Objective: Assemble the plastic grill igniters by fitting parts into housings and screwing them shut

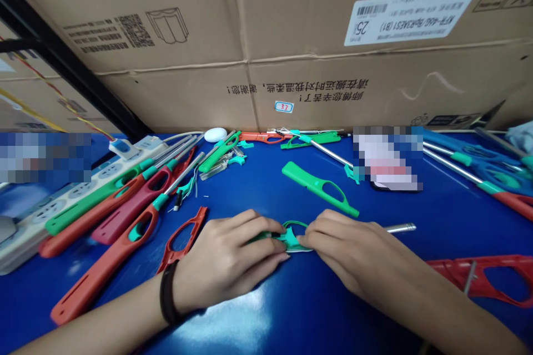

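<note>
Low over the blue table, my left hand [237, 252] is closed on the left end of a partly assembled green lighter [296, 224]. A teal trigger piece [291, 238] shows between my hands, and a black part sits under my left fingertips. The fingers of my right hand [347, 247] are pressed together at the right side of the teal trigger piece, gripping the lighter there. A metal tube [402, 228] sticks out beyond my right hand; its other end is hidden. A loose green lighter shell half [320, 187] lies just behind my hands.
Several lighters, including an orange-red one [104, 266], lean by a white power strip [89, 177] at left. Red shell halves [183, 236] lie on both sides. A phone [393, 163], lighter parts and blue lighters [495, 158] are farther back, before a cardboard box [291, 22].
</note>
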`<action>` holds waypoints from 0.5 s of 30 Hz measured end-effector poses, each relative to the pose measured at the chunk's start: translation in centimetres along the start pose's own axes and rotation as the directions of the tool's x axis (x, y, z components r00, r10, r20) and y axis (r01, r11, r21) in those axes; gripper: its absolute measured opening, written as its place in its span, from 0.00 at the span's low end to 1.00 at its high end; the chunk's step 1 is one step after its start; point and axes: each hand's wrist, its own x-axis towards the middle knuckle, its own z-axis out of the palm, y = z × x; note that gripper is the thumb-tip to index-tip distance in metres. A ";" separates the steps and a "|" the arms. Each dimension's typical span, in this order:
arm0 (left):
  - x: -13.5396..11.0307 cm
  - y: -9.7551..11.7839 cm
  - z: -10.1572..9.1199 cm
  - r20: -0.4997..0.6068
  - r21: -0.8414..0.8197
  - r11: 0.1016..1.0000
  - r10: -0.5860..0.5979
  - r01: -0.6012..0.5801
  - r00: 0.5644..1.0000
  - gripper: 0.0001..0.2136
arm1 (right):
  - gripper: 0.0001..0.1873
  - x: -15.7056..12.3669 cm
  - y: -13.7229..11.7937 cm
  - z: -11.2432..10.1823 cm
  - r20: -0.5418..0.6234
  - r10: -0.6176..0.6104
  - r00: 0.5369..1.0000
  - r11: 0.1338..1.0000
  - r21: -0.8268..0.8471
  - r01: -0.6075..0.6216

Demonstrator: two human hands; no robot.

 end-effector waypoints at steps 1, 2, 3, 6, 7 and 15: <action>0.0 0.0 0.1 0.001 -0.035 0.999 -0.029 0.029 1.000 0.04 | 0.13 0.0 0.0 0.0 0.000 -0.001 1.000 1.000 0.003 0.001; 0.1 0.1 0.1 0.008 -0.065 0.996 -0.061 0.061 0.998 0.04 | 0.13 0.1 0.0 -0.1 0.001 -0.002 1.000 1.000 0.008 0.002; 0.1 0.1 0.1 0.021 -0.088 0.992 -0.094 0.096 0.995 0.04 | 0.13 0.1 0.0 -0.1 0.002 -0.004 1.000 1.000 0.013 0.004; 0.3 0.2 0.1 0.074 -0.124 0.974 -0.182 0.190 0.981 0.04 | 0.12 0.1 0.0 -0.2 0.007 -0.011 1.000 1.000 0.018 0.011; 0.3 0.2 0.1 0.088 -0.126 0.970 -0.200 0.210 0.976 0.04 | 0.12 0.0 -0.1 -0.2 0.008 -0.011 1.000 1.000 0.015 0.011; 0.5 0.0 0.2 0.147 -0.214 0.914 -0.319 0.345 0.936 0.05 | 0.11 0.1 -0.1 -0.4 -0.005 -0.011 1.000 1.000 0.013 0.011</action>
